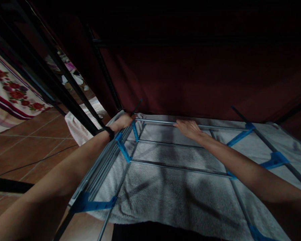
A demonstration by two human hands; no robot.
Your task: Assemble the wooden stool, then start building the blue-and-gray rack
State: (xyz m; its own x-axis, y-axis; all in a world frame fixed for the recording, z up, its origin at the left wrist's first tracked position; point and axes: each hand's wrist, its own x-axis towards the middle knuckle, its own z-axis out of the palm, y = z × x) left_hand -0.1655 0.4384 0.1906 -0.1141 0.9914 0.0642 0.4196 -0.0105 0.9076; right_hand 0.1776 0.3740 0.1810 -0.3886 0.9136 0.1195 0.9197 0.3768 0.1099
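A frame of grey metal tubes and blue plastic connectors lies across a grey towel (150,190). My left hand (124,121), wearing a dark wristband, is closed at the far left corner, around the top of a blue connector (134,131); its fingertips are partly hidden. From that corner a metal tube (155,121) runs right to another blue connector (250,126). My right hand (189,129) grips this tube near its middle, palm down, the fingers bent over it. Several loose-looking tubes (102,167) lie bundled under my left forearm.
Dark metal posts (72,83) stand at the left, with a striped cloth (82,117) behind them. A dark red curtain (190,80) hangs behind the frame. On the tiled floor (40,140) runs a thin cable (37,161), and a flowered cloth (17,93) hangs at the far left.
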